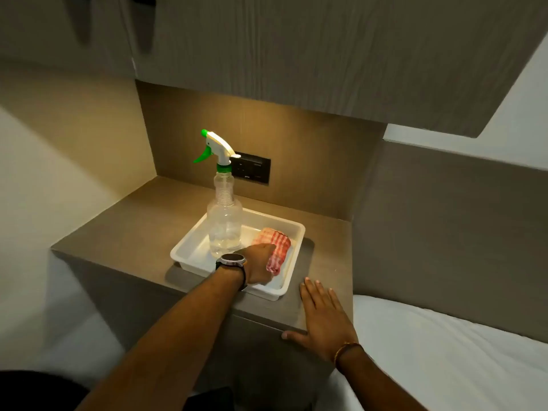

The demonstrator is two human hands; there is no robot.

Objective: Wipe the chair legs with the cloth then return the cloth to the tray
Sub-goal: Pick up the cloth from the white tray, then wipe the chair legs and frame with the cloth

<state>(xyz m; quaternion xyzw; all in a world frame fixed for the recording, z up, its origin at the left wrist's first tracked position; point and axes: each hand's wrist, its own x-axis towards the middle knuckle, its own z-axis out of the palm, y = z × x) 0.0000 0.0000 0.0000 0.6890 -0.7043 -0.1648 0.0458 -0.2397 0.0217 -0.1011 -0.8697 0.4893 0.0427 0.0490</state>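
Furthest to my left on the grey-brown laminate bedside counter stands the clear plastic spray bottle with the green-and-white trigger head, upright in the near-left part of the shallow white plastic tray, probably parked there so the cleaning things stay together and any drips land in the tray. Just to its right lies the red-and-white checked cloth, folded into a loose roll inside the tray, touching the tray floor and close to the right wall. My left hand, with a dark round wristwatch facing up, reaches over the tray's near rim, arm stretched long and straight from the lower left, the palm turned down over the near end of the cloth. My fingers curl around that end, so I judge the hand is closing on the cloth, though the fingertips are hidden beneath it and I cannot tell how firm the hold is. Whether I am taking the cloth up or setting it back I cannot say; no chair shows here. To the right, my right hand lies flat and open on the counter's front corner, fingers spread, holding nothing, likely bracing me as I lean in. Beyond it is the white bed sheet.
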